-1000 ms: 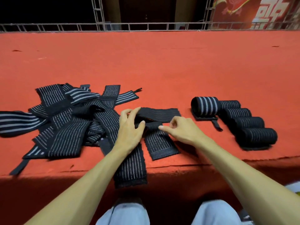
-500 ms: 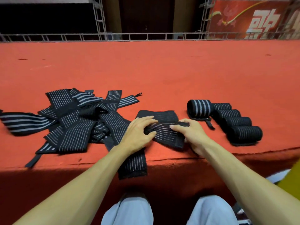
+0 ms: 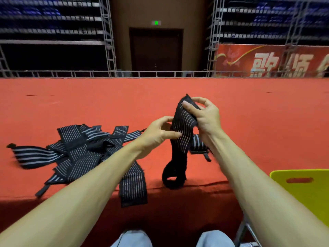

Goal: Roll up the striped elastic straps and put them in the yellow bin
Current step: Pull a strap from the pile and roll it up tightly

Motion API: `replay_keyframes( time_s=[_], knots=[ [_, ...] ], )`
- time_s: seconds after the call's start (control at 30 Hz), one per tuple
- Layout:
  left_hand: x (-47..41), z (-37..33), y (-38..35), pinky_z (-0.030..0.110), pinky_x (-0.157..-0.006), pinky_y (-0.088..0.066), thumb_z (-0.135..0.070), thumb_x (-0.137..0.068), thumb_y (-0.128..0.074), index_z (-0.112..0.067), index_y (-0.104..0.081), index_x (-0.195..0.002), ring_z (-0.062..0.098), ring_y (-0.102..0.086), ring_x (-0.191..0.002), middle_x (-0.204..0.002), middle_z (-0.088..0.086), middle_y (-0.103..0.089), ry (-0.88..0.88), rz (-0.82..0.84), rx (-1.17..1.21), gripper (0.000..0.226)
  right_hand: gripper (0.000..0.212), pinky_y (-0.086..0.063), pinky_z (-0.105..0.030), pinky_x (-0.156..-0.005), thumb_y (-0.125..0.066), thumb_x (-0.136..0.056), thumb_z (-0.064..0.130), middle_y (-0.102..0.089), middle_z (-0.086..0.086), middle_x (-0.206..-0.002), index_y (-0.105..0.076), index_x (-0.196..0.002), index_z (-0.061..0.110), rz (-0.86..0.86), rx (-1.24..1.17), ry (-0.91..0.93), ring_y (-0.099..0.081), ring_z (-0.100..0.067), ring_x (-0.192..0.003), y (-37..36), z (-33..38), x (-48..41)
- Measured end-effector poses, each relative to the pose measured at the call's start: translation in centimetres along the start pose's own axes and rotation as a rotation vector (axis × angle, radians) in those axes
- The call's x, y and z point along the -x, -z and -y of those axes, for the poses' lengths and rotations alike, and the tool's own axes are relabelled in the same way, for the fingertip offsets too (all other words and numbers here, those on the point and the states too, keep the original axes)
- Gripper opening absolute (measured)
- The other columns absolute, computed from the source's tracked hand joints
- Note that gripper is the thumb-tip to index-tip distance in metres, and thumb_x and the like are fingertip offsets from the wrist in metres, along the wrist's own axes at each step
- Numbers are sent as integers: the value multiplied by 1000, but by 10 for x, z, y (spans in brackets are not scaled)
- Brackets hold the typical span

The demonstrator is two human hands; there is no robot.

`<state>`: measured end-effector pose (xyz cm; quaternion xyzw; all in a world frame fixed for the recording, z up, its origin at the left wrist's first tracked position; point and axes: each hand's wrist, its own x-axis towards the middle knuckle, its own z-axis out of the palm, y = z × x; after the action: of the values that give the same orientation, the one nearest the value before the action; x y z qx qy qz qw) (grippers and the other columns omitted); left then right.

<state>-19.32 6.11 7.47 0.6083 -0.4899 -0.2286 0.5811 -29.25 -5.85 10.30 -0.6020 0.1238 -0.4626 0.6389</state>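
One black striped elastic strap point(image 3: 181, 132) hangs lifted above the red carpeted ledge point(image 3: 89, 104). My right hand point(image 3: 204, 116) pinches its top end, and my left hand point(image 3: 158, 132) grips its middle from the left. The strap's lower end curls into a loop just above the ledge's front edge. A pile of unrolled striped straps point(image 3: 80, 150) lies to the left, one strap hanging over the edge. The yellow bin point(image 3: 306, 191) shows at the lower right, beside my right forearm. One rolled strap point(image 3: 197, 145) peeks out behind my right wrist; the other rolls are hidden.
The red ledge stretches far back to a metal truss rail point(image 3: 160, 73). Behind it are a dark door and a red banner point(image 3: 267, 61). My knees in light trousers point(image 3: 131, 237) sit below the ledge's front edge.
Both hands lifted the strap off the ledge; it now hangs between them. The camera tilted up, so the rolled straps are mostly hidden and the yellow bin came further into view.
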Motion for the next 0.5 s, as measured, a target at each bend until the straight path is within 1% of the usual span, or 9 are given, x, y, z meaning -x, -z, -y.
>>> replay_keyframes(
  time_s=[0.07,0.13,0.2,0.27,0.33,0.37,0.4,0.43,0.5],
  knots=[
    [4,-15,1,24,-76,-50,-9,-89,-65,-10,-62,-110,14,-64,-87,-99,9,-68,6,-5,-5,21,30,-55,-36,-72,-80,-77,10,-71,-9,-86,-63,-101,7,-79,-103,-21,-67,-19,-72,2,15,-4],
    [10,-27,2,23,-70,-51,-14,-93,-61,-11,-64,-104,15,-65,-85,-96,6,-70,40,33,30,12,30,-55,-40,-77,-81,-77,16,-71,-10,-88,-65,-101,4,-134,-159,-48,-67,-22,-76,4,24,-8],
    [15,-38,2,23,-69,-54,-15,-94,-59,-10,-64,-107,16,-68,-85,-96,5,-71,65,87,109,15,23,-54,-39,-75,-77,-82,21,-69,-10,-84,-64,-92,5,-142,-164,-70,-64,-22,-74,3,31,-10],
    [18,-46,1,26,-70,-56,-16,-94,-59,-8,-63,-110,18,-68,-82,-96,8,-71,98,131,209,19,24,-53,-38,-70,-72,-87,27,-65,-8,-75,-63,-86,4,-116,-101,-139,-61,-22,-69,0,33,-12],
    [19,-45,0,32,-78,-55,-19,-92,-59,-6,-61,-114,20,-65,-86,-100,9,-69,124,185,244,25,27,-53,-39,-71,-68,-90,28,-63,-7,-71,-62,-81,2,-69,-19,-229,-60,-22,-66,0,31,-13],
    [19,-41,0,36,-81,-52,-21,-93,-59,-5,-59,-117,22,-63,-89,-103,9,-68,141,206,200,29,27,-53,-40,-72,-66,-92,27,-63,-7,-71,-62,-80,2,-33,37,-261,-59,-22,-66,0,27,-14],
    [20,-35,-1,37,-79,-50,-23,-94,-58,-5,-57,-120,24,-62,-90,-105,9,-66,171,213,136,32,26,-52,-41,-72,-63,-93,26,-62,-7,-71,-63,-81,3,9,109,-278,-59,-22,-67,2,22,-14],
    [21,-28,-3,36,-72,-51,-25,-96,-56,-5,-55,-123,24,-61,-85,-103,9,-65,201,206,81,33,24,-50,-39,-68,-61,-95,24,-61,-7,-71,-64,-82,4,48,181,-284,-57,-22,-67,3,16,-15],
    [23,-9,-8,31,-57,-50,-27,-99,-52,-5,-51,-124,21,-59,-69,-98,10,-62,241,183,45,34,15,-40,-31,-56,-55,-93,18,-54,-6,-70,-63,-85,9,99,300,-279,-49,-19,-61,5,4,-16]
  ],
)
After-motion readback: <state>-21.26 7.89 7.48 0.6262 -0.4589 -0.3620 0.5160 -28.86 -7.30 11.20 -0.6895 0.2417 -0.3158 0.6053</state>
